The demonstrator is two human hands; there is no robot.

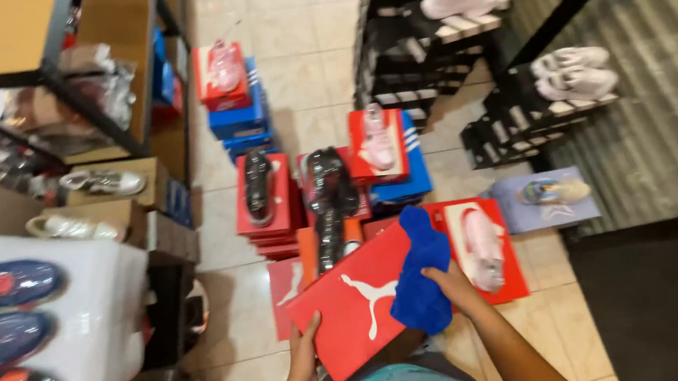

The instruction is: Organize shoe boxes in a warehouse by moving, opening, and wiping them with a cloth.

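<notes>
smooth matt cardboard shoe box (347, 304), soft blue cloth (418, 277), glossy tiled floor (295, 63), plastic-wrapped black shoes (329, 185)

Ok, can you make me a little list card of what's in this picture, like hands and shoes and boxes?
Left hand: grips the lower edge of the red shoebox, which it holds tilted.
Right hand: presses a blue cloth onto the box lid.
On the floor: stacks of red and blue boxes with shoes on top.
Black shoes: a shiny pair on the red boxes, just beyond the held box.
Pink shoe: lies on a red box, right of the cloth.
Right side: dark stepped racks with pale shoes.
</notes>
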